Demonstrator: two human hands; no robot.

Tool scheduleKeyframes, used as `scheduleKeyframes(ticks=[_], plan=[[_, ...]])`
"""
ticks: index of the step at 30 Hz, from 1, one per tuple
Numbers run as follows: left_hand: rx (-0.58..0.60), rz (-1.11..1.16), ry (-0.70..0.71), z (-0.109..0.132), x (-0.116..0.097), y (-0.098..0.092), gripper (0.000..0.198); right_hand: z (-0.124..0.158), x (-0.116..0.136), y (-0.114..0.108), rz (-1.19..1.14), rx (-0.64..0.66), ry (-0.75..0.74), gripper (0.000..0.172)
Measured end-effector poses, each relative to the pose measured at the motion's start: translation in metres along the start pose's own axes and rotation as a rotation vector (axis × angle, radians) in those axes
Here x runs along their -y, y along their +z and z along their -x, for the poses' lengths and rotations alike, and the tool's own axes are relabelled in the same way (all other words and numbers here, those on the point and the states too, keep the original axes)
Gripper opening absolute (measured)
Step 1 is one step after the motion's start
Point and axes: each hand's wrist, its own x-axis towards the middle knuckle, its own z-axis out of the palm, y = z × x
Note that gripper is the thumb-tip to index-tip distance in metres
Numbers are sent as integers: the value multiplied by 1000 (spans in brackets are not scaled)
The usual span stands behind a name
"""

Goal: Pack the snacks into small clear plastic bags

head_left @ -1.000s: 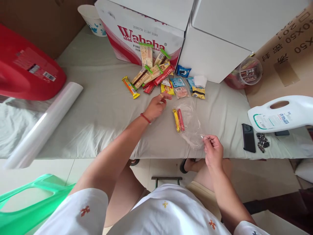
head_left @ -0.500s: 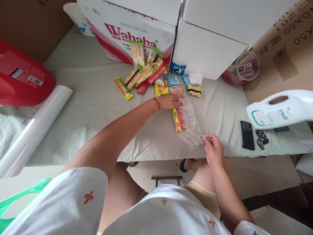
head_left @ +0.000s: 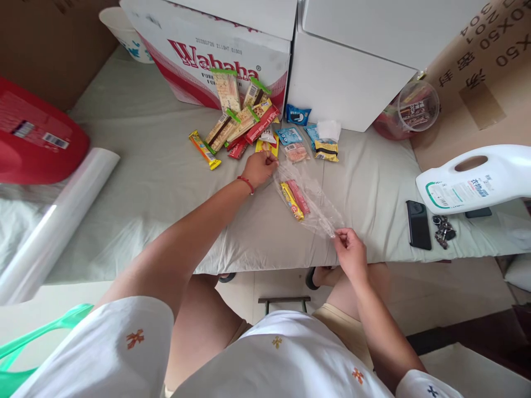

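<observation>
A clear plastic bag [head_left: 316, 203] lies on the pale green bed sheet [head_left: 166, 182], with a yellow snack bar [head_left: 291, 200] and a red snack bar [head_left: 299, 196] inside it. My right hand [head_left: 349, 254] pinches the bag's near end at the bed's front edge. My left hand [head_left: 260, 166], a red string on its wrist, has its fingers closed at the bag's far end, beside a yellow packet [head_left: 266, 146]. Just beyond lies a heap of wrapped snacks [head_left: 240, 119].
A Wahaha carton [head_left: 207, 50] and a white box [head_left: 348, 61] stand behind the snacks. A red jug [head_left: 33, 138] and a plastic roll [head_left: 58, 215] lie left. On the right are a white jug [head_left: 473, 179], a phone [head_left: 418, 224], keys [head_left: 443, 229] and a clear tub [head_left: 415, 108].
My left hand drew back from the pink packet and closed at the bag's far end. The bag with its two bars shifted left, and my right hand followed.
</observation>
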Motion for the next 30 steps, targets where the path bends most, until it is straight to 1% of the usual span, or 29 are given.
scheduleKeyframes(ticks=[2,3,5,6,7,8,9,10,11,12,14,16,17,18,20,22,23,25,27,29,30], plan=[[-125,-131,-7,4,-3,-3,8,3,0,-3,103,28,-33,28],[-200,-192,19,8,-6,-5,9,2,0,-6,112,21,-41,28],[-322,-282,152,20,-14,-10,18,-4,1,-16,92,-71,-56,31],[-333,-291,243,28,-20,-12,22,-11,3,-20,96,-140,-79,34],[-259,-290,354,37,-26,-11,28,-19,5,-24,113,-199,-112,35],[-178,-292,426,45,-32,-9,30,-30,9,-27,141,-235,-151,37],[-62,-297,502,52,-38,-6,31,-41,13,-27,168,-243,-189,37],[48,-307,563,58,-42,0,31,-53,19,-25,189,-219,-221,37],[129,-318,599,63,-44,6,33,-65,25,-21,205,-173,-243,37],[180,-335,610,67,-45,12,34,-76,31,-15,221,-112,-257,35],[235,-404,581,71,-41,22,35,-95,43,1,255,59,-262,33],[232,-469,535,74,-33,27,35,-108,52,16,242,225,-233,32],[216,-493,516,75,-29,28,36,-113,55,22,212,268,-217,31],[196,-506,501,75,-26,28,36,-117,57,27,172,278,-209,30],[167,-527,480,76,-24,27,36,-120,62,33,78,222,-245,27],[155,-545,462,77,-26,28,36,-118,67,35,-7,159,-318,26],[150,-553,453,77,-28,29,35,-114,70,36,-32,162,-365,24],[143,-562,432,76,-31,30,33,-102,76,37,-12,248,-491,20],[138,-529,387,74,-30,30,28,-89,80,40,94,360,-646,14],[138,-385,307,72,-24,26,24,-76,84,46,242,442,-771,12],[128,-266,245,72,-20,22,23,-70,86,49,320,469,-806,16]])
